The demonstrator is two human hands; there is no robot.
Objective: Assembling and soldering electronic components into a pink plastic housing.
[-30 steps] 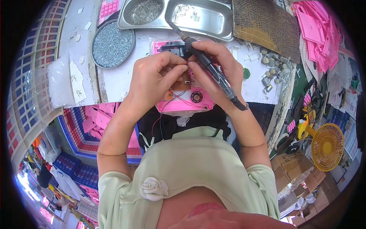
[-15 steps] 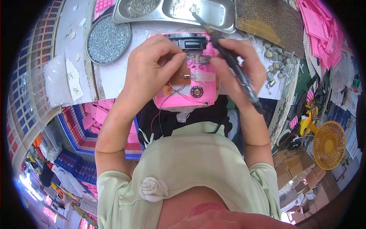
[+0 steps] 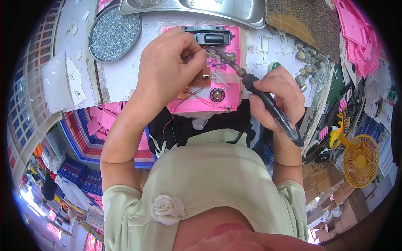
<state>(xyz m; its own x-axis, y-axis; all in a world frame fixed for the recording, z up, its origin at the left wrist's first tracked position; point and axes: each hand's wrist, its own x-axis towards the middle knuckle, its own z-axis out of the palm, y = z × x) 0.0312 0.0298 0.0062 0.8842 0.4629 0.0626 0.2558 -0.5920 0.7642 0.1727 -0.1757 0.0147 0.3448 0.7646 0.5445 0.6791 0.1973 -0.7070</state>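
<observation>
A pink plastic housing (image 3: 201, 108) lies before me, its wiring exposed. It carries a black part (image 3: 214, 38) along its far edge, a brown circuit board (image 3: 204, 80) and a small round speaker (image 3: 217, 95). My left hand (image 3: 169, 62) is closed over the housing's left side, thumb and fingertips pinching a thin red wire near the black part. My right hand (image 3: 280, 98) grips a soldering iron (image 3: 268, 100) by its black handle. The iron's metal end slants far left, its tip among the wires close to my left fingertips. Whether the tip touches a joint is hard to tell.
A round dish of small metal screws (image 3: 115, 35) stands at the left, a steel tray (image 3: 234, 14) at the far edge. Small metal parts (image 3: 307, 67) and cardboard (image 3: 303, 25) lie right. Pink pieces (image 3: 360, 37) are heaped far right; a crate (image 3: 83, 144) stands below left.
The soldering iron has swung from pointing at the steel tray down to the housing's wires. My right hand moved right and nearer me. My left hand still pinches at the same part.
</observation>
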